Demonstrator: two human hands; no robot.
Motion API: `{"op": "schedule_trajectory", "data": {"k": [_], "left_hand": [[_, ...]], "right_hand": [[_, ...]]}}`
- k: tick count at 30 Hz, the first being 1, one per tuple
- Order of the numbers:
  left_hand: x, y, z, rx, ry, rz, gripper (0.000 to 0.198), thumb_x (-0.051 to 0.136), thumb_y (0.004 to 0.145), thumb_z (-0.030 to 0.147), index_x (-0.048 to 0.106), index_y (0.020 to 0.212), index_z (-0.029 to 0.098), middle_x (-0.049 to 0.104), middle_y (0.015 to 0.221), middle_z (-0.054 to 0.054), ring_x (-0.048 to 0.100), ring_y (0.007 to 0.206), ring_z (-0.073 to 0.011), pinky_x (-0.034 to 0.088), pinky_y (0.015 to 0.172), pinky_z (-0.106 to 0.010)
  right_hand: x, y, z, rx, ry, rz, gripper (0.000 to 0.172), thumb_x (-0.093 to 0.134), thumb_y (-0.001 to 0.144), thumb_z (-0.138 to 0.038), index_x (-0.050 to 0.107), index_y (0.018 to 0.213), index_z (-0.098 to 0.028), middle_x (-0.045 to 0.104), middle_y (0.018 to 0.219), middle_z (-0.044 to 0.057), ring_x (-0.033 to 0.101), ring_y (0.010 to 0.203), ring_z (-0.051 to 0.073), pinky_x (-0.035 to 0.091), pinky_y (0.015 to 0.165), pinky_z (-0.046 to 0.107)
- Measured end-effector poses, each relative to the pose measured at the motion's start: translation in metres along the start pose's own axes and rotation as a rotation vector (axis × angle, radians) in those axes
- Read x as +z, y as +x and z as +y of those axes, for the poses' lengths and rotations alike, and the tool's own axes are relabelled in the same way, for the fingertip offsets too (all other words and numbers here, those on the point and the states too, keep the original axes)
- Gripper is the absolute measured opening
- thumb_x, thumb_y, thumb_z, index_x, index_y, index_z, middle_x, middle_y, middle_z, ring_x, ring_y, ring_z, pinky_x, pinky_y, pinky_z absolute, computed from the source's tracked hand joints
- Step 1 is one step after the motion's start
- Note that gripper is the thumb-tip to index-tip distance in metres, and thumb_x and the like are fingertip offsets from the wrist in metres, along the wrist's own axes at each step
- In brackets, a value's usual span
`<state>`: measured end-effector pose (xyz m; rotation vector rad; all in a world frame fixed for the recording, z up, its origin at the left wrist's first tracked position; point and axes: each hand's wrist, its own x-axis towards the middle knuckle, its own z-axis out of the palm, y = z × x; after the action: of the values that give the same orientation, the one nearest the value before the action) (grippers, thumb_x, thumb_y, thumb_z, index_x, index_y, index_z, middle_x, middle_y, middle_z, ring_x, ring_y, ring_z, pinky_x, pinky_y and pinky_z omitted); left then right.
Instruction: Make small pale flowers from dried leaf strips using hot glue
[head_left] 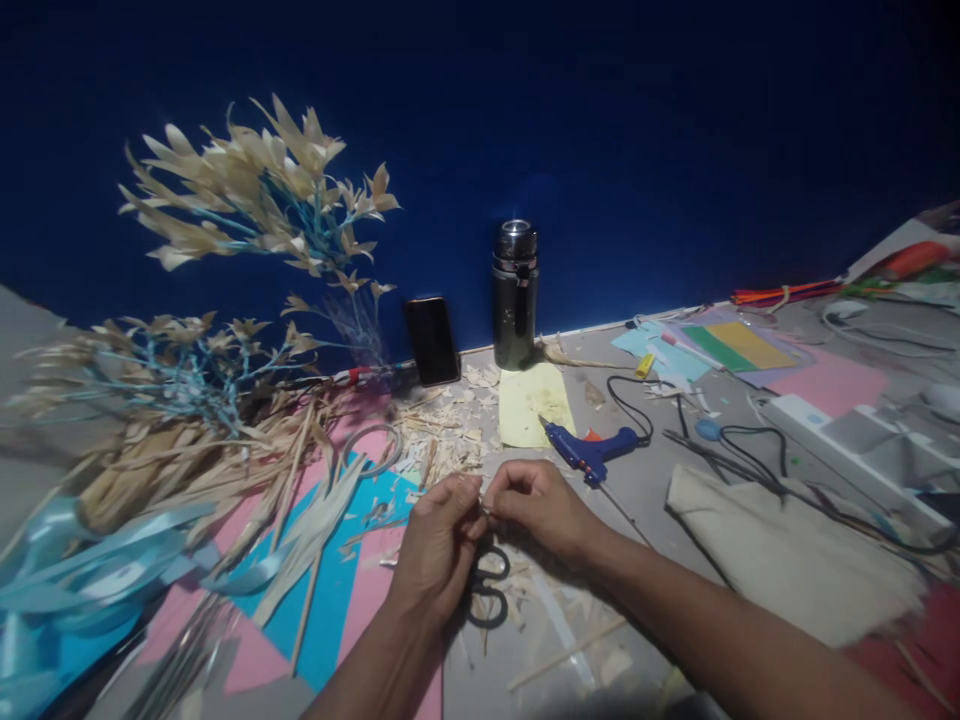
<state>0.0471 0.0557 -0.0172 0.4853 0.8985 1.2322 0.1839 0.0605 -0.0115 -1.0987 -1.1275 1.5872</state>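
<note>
At the left edge and lower left of the frame, loops of pale blue ribbon (112, 560) lie beside a heap of dry tan husk strips (150, 470); above them, from mid-left to upper left, stand blue-stemmed branches (289, 195) with cream, petal-like tips, the taller stems running down towards something clear whose form I cannot make out; pink and blue sheets (319, 600) spread under the strips at lower left, with a ring-shaped roll (373, 450) near their upper edge. Left of centre, a dark phone (432, 340) leans upright against the blue wall (465, 120).

At the centre, the left hand (442, 545) and right hand (536, 505) meet, fingertips pinched closed on a small pale piece (485, 507), too small and hidden to identify; black-handled scissors (489, 600) lie partly under the left hand, among pale shavings (450, 440) on the grey table (645, 500).

Just right of centre, behind the hands, a dark metal flask (515, 310) stands upright with its lid on, so its contents cannot be seen; a yellow sheet (525, 405) lies at its foot, and the nozzle of a blue glue gun (592, 450) reaches to that sheet's edge; further right come a folded beige cloth (787, 550), coloured sheets (727, 345) and, at the right edge, a white box-like object (840, 460) whose contents I cannot tell.
</note>
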Motion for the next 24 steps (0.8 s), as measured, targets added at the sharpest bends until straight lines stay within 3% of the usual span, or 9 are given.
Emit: {"op": "schedule_trajectory", "data": {"k": [2,7,13,17,20,21,24], "left_hand": [[0.000,0.000,0.000,-0.004,0.007,0.004,0.035,0.093,0.062,0.032,0.063,0.060,0.014,0.042,0.049,0.008,0.037,0.045,-0.0045,0.032,0.044,-0.017],[-0.002,-0.002,0.001,0.064,0.114,-0.041,0.039,0.081,0.078,0.046,0.073,0.099,0.015,0.048,0.056,0.007,0.038,0.046,-0.0057,0.032,0.045,-0.019],[-0.007,0.000,-0.002,0.134,0.331,-0.016,0.028,0.080,0.078,0.035,0.063,0.067,0.015,0.045,0.049,0.006,0.037,0.045,-0.0061,0.028,0.046,-0.019],[0.004,-0.011,0.003,0.143,0.281,0.043,0.023,0.079,0.078,0.034,0.063,0.073,0.018,0.041,0.048,0.008,0.035,0.044,-0.0071,0.027,0.045,-0.020],[0.014,-0.042,0.016,0.237,0.302,0.151,0.021,0.078,0.079,0.040,0.070,0.090,0.024,0.043,0.053,0.007,0.039,0.046,-0.0090,0.030,0.044,-0.021],[0.015,-0.055,0.020,0.242,0.342,0.105,0.023,0.077,0.079,0.044,0.073,0.092,0.025,0.050,0.058,0.003,0.045,0.050,-0.0111,0.035,0.045,-0.023],[0.009,-0.090,0.032,0.180,0.455,-0.235,0.024,0.081,0.069,0.050,0.079,0.086,0.033,0.061,0.068,-0.005,0.054,0.054,-0.0193,0.043,0.045,-0.033]], "right_hand": [[-0.001,0.000,0.000,-0.008,-0.015,0.019,0.006,0.063,0.066,-0.021,0.066,0.064,-0.016,0.062,0.058,-0.001,0.052,0.056,0.012,0.038,0.055,0.025],[-0.002,0.001,-0.006,-0.047,-0.044,0.095,0.007,0.064,0.065,-0.023,0.066,0.062,-0.016,0.060,0.057,-0.002,0.048,0.055,0.011,0.035,0.054,0.024],[-0.001,-0.002,-0.012,-0.084,-0.095,0.128,0.009,0.065,0.065,-0.024,0.066,0.061,-0.017,0.059,0.058,-0.002,0.048,0.058,0.012,0.036,0.056,0.025],[-0.002,-0.001,-0.013,-0.097,-0.118,0.154,0.010,0.066,0.067,-0.026,0.067,0.063,-0.017,0.063,0.061,-0.001,0.050,0.060,0.013,0.038,0.057,0.025],[-0.005,0.001,-0.015,-0.081,-0.098,0.156,0.011,0.066,0.068,-0.027,0.066,0.063,-0.017,0.063,0.061,0.000,0.051,0.060,0.013,0.038,0.058,0.025],[-0.006,0.001,-0.015,-0.076,-0.090,0.153,0.012,0.066,0.068,-0.027,0.066,0.063,-0.017,0.063,0.061,0.000,0.051,0.059,0.013,0.038,0.057,0.025],[-0.007,0.002,-0.016,-0.078,-0.097,0.144,0.013,0.066,0.070,-0.028,0.066,0.064,-0.017,0.063,0.060,0.000,0.049,0.057,0.012,0.037,0.056,0.025]]}}
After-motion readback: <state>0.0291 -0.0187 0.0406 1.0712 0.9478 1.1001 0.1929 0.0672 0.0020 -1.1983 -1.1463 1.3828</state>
